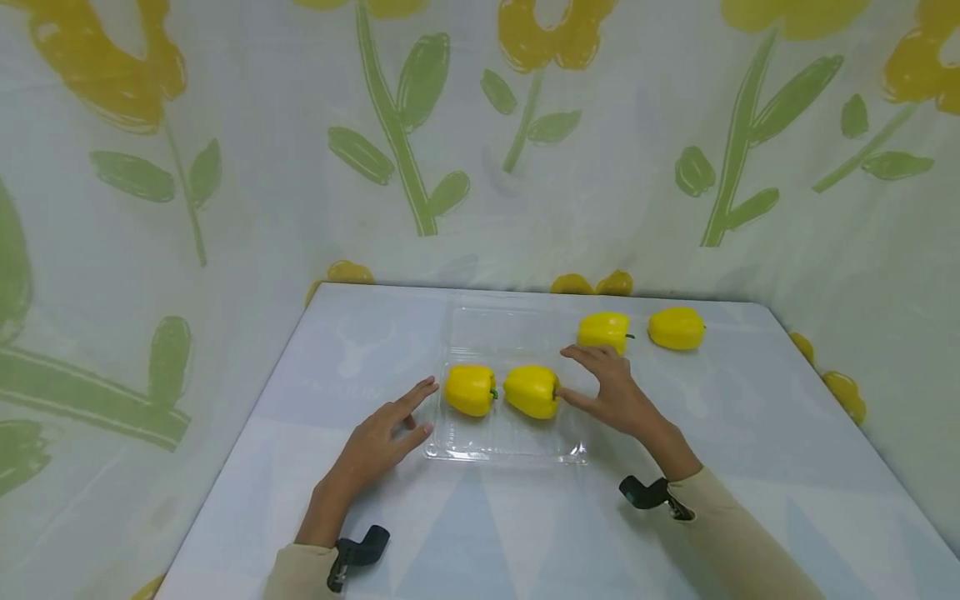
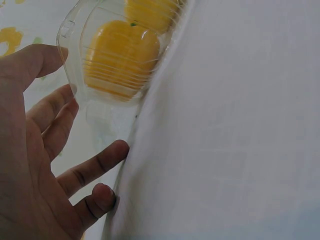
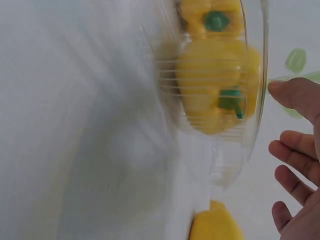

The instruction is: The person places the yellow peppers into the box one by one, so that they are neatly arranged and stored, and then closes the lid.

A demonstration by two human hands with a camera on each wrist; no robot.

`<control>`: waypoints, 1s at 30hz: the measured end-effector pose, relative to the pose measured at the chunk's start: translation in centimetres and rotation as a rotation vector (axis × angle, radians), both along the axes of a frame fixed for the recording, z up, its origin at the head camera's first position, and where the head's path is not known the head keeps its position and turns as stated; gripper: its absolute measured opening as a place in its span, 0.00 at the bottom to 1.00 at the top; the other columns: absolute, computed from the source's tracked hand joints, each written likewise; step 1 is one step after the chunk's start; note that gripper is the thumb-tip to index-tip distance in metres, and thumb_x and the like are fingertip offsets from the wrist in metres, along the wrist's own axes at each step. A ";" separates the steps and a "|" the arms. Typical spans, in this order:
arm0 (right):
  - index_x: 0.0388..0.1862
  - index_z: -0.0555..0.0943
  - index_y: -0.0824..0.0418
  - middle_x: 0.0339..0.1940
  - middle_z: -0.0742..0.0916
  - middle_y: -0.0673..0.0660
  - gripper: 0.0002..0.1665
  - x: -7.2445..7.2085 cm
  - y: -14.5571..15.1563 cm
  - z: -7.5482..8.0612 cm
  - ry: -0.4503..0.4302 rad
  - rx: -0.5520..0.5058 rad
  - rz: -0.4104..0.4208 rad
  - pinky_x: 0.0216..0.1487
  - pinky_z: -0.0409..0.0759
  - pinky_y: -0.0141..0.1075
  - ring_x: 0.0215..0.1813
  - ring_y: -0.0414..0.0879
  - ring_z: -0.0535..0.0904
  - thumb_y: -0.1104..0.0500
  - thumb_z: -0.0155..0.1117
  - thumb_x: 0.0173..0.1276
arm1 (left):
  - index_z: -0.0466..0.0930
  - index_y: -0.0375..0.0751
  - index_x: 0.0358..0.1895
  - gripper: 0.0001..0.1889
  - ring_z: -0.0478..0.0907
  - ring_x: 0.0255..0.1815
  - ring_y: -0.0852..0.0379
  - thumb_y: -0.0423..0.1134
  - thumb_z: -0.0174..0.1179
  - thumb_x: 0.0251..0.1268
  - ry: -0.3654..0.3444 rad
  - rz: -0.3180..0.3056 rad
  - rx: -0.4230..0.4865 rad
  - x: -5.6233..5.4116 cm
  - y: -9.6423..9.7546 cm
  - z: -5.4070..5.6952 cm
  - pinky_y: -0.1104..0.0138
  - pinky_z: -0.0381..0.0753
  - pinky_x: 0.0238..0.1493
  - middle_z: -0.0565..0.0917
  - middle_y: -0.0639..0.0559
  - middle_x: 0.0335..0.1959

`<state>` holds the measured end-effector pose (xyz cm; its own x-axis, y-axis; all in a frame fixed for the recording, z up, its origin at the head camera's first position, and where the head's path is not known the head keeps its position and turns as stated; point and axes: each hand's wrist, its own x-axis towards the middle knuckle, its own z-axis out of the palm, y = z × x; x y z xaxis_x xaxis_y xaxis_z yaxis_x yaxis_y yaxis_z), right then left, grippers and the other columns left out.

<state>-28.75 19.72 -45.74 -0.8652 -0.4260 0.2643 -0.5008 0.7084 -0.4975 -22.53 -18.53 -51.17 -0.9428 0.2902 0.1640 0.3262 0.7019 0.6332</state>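
My left hand [image 1: 378, 442] is spread at the left of the clear container [image 1: 502, 442], my right hand [image 1: 618, 396] spread at its right. Inside sit two yellow peppers [image 1: 469, 390] (stems pointing right); two more peppers [image 1: 677, 328] lie farther right.

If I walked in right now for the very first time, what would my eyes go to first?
Probably the two bright yellow peppers sitting side by side in a clear plastic box, with a left hand and a right hand on either side. Next, two more yellow peppers toward the back right of the table. Behind it, big yellow flowers decorate the pale backdrop.
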 end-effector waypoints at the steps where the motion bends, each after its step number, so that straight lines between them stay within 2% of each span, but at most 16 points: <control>1: 0.70 0.74 0.57 0.68 0.77 0.58 0.37 -0.1 0.1 0.0 0.004 0.002 -0.006 0.61 0.54 0.63 0.66 0.56 0.64 0.52 0.76 0.63 | 0.59 0.67 0.78 0.33 0.71 0.41 0.60 0.54 0.57 0.73 0.000 -0.001 0.001 0.0 0.0 0.0 0.60 0.71 0.39 0.59 0.73 0.76; 11: 0.70 0.73 0.57 0.69 0.77 0.60 0.37 -0.4 1.3 0.7 -0.004 0.031 -0.058 0.60 0.56 0.60 0.66 0.59 0.63 0.52 0.74 0.64 | 0.58 0.67 0.78 0.33 0.71 0.41 0.60 0.55 0.57 0.73 -0.013 -0.004 -0.002 -0.1 0.0 0.0 0.59 0.71 0.40 0.59 0.72 0.76; 17: 0.69 0.75 0.59 0.67 0.78 0.60 0.36 -0.8 2.4 1.0 0.042 0.030 -0.076 0.56 0.57 0.58 0.66 0.60 0.64 0.52 0.75 0.63 | 0.58 0.69 0.78 0.33 0.71 0.41 0.60 0.56 0.57 0.73 -0.006 -0.007 0.001 -0.1 -0.1 -0.1 0.60 0.71 0.39 0.60 0.71 0.76; 23: 0.67 0.75 0.62 0.66 0.78 0.63 0.36 -1.2 3.7 1.4 0.073 0.042 -0.098 0.59 0.58 0.61 0.65 0.60 0.65 0.55 0.76 0.61 | 0.57 0.70 0.78 0.33 0.71 0.41 0.60 0.56 0.56 0.73 -0.015 -0.009 -0.001 0.2 -0.1 -0.1 0.60 0.70 0.38 0.60 0.72 0.76; 30: 0.66 0.75 0.64 0.65 0.79 0.65 0.37 -1.6 4.7 1.5 0.120 0.057 -0.103 0.53 0.60 0.58 0.64 0.61 0.66 0.56 0.78 0.60 | 0.58 0.69 0.78 0.33 0.71 0.41 0.60 0.54 0.58 0.73 -0.007 -0.005 -0.007 0.4 -0.3 0.3 0.59 0.71 0.40 0.61 0.70 0.76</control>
